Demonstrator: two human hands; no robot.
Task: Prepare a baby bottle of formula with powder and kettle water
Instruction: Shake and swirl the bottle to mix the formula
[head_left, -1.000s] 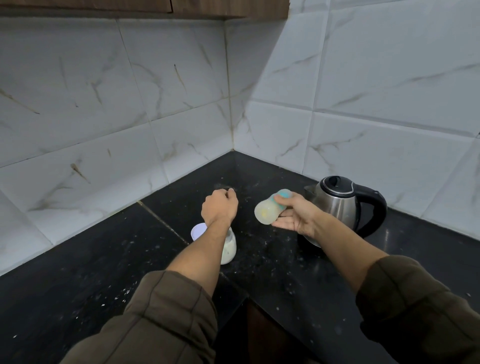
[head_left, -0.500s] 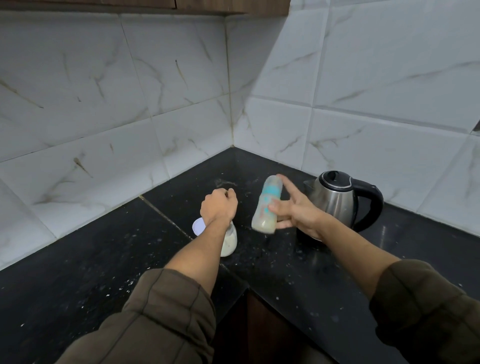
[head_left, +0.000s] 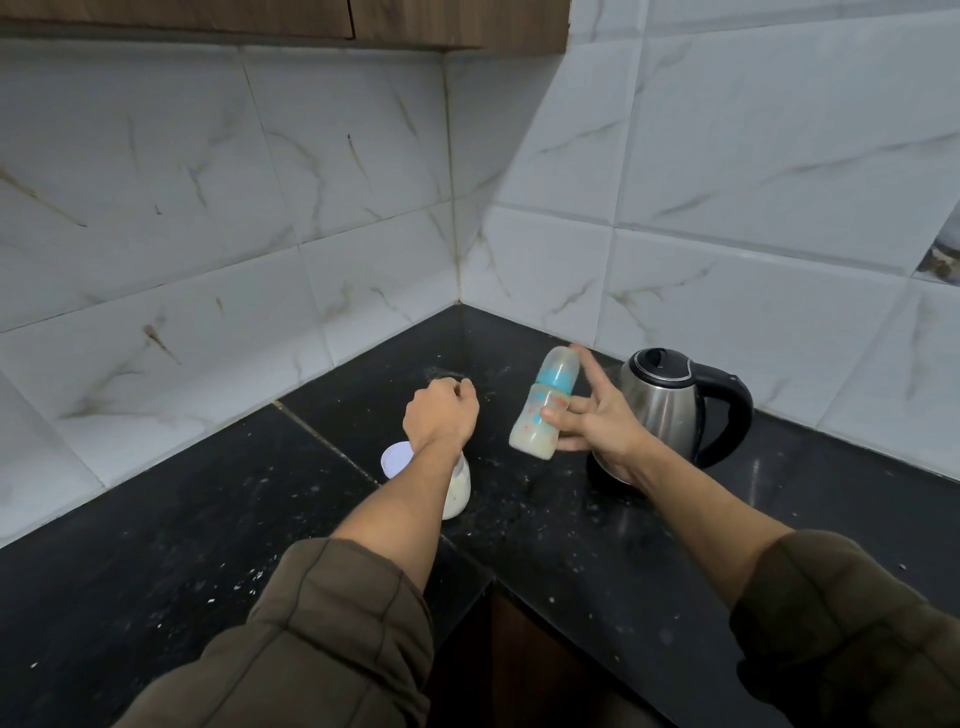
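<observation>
A baby bottle (head_left: 543, 402) with a blue collar and a cap holds pale milky liquid. My right hand (head_left: 597, 415) grips it above the black counter, tilted with its top leaning to the right; the thumb lies on the bottle's front and the other fingers spread behind it. My left hand (head_left: 441, 415) is a closed fist held over the counter with nothing visible in it. Under my left wrist stands a glass jar of white powder (head_left: 457, 491), and its white lid (head_left: 397, 460) shows beside it. A steel kettle (head_left: 670, 402) with a black handle stands at the right.
The black stone counter (head_left: 208, 519) wraps an inside corner, with white marble-look tiled walls (head_left: 311, 208) close behind. Specks of spilled powder lie scattered on the counter. A wooden cabinet (head_left: 260, 15) hangs overhead. A dark gap opens at the counter's inner front edge.
The bottle has swung from lying sideways in my right hand to nearly upright, and the fingers have spread out. My left fist stays over the jar.
</observation>
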